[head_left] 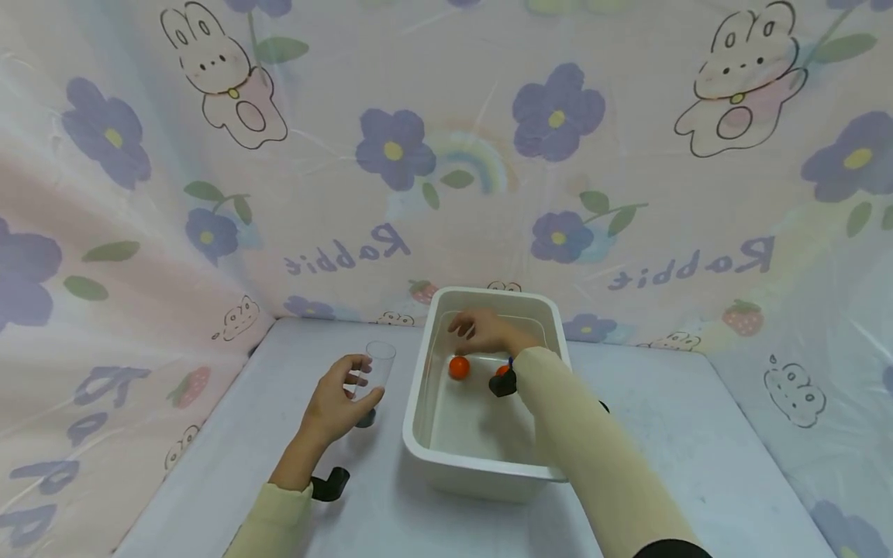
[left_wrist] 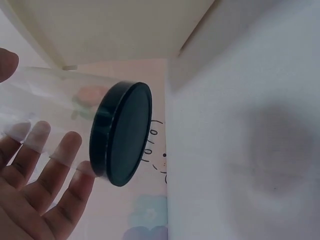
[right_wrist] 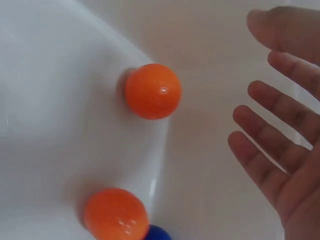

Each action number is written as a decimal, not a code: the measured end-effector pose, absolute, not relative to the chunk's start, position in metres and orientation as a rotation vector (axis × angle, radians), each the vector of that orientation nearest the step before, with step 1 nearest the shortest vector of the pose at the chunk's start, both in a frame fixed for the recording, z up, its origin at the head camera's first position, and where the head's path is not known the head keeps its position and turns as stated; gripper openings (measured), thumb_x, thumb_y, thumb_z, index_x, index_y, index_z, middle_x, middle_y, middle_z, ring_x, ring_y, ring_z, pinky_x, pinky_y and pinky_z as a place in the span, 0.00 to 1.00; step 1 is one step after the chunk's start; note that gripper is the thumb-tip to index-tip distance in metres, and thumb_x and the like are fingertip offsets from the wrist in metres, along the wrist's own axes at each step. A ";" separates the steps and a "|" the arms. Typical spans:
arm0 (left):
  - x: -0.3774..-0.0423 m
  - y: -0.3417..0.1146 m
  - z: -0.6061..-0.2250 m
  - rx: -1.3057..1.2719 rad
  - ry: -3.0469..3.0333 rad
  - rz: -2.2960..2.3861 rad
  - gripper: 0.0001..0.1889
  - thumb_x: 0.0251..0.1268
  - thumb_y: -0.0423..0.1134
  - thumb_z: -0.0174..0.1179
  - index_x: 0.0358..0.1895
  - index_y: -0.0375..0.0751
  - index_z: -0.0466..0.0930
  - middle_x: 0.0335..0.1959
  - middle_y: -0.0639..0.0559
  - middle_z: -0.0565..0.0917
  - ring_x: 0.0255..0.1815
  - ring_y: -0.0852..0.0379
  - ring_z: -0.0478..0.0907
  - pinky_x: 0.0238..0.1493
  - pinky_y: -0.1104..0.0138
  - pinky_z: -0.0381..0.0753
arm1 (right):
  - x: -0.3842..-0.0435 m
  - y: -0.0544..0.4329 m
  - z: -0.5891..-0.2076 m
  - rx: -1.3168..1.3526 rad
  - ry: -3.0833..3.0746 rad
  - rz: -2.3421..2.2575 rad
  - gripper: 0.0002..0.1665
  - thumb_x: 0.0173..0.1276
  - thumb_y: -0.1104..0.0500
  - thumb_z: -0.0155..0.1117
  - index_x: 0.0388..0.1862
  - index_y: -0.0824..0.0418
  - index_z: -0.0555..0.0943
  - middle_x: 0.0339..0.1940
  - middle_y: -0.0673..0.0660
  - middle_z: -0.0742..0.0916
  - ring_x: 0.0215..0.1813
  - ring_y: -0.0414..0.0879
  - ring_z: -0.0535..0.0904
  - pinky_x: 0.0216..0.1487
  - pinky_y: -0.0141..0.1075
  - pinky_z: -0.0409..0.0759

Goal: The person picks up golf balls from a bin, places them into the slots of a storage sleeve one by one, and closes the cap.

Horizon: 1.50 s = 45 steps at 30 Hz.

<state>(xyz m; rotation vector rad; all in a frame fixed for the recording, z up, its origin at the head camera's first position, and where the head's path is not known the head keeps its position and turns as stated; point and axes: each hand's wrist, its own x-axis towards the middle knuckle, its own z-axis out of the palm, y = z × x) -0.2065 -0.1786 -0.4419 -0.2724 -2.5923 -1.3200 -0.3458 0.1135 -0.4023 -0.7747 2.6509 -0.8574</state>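
Observation:
My left hand [head_left: 333,404] holds a clear tube [head_left: 380,366], its thumb on one side and fingers round the other. The tube's round black base [left_wrist: 122,134] hangs over the table, with a shadow below it. Inside the white bin [head_left: 481,465], my right hand [head_left: 488,332] reaches down with spread, loosely bent fingers and nothing between them. One orange ball [right_wrist: 153,91] lies on the bin floor near those fingers, apart from them. A second orange ball [right_wrist: 116,215] lies beside a blue ball [right_wrist: 158,233], which is mostly cut off by the right wrist view's lower edge.
The bin's high walls stand around the balls and my right hand. A white table [head_left: 670,442] carries the bin, left of which is the tube. Behind and at both sides hangs a curtain [head_left: 474,225] printed with rabbits and flowers.

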 end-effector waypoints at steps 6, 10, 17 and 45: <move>-0.208 -0.180 -0.446 -0.268 -2.604 -1.321 0.25 0.55 0.45 0.68 0.56 0.49 0.72 0.49 0.52 0.79 0.48 0.49 0.81 0.45 0.52 0.80 | -0.346 0.110 -0.415 -0.725 2.642 -0.899 0.24 0.53 0.58 0.69 0.52 0.57 0.81 0.50 0.58 0.85 0.55 0.52 0.80 0.55 0.43 0.79; -0.210 -0.180 -0.446 -0.274 -2.606 -1.297 0.25 0.54 0.45 0.69 0.56 0.49 0.72 0.49 0.53 0.79 0.46 0.53 0.81 0.44 0.56 0.81 | -0.345 0.113 -0.418 -0.699 2.608 -0.906 0.23 0.55 0.62 0.69 0.52 0.61 0.81 0.52 0.59 0.85 0.56 0.53 0.79 0.58 0.45 0.77; -0.209 -0.184 -0.448 -0.251 -2.616 -1.300 0.25 0.54 0.45 0.69 0.56 0.49 0.72 0.49 0.53 0.79 0.47 0.52 0.81 0.44 0.58 0.80 | -0.353 0.117 -0.437 -0.622 2.588 -0.903 0.21 0.52 0.64 0.71 0.49 0.60 0.84 0.47 0.57 0.87 0.53 0.50 0.79 0.56 0.42 0.77; -0.214 -0.185 -0.456 -0.227 -2.656 -1.311 0.25 0.54 0.45 0.69 0.55 0.51 0.73 0.50 0.54 0.80 0.46 0.55 0.80 0.44 0.59 0.79 | -0.371 0.111 -0.476 -0.489 2.555 -0.901 0.17 0.50 0.57 0.77 0.41 0.48 0.86 0.40 0.50 0.86 0.42 0.45 0.79 0.47 0.37 0.78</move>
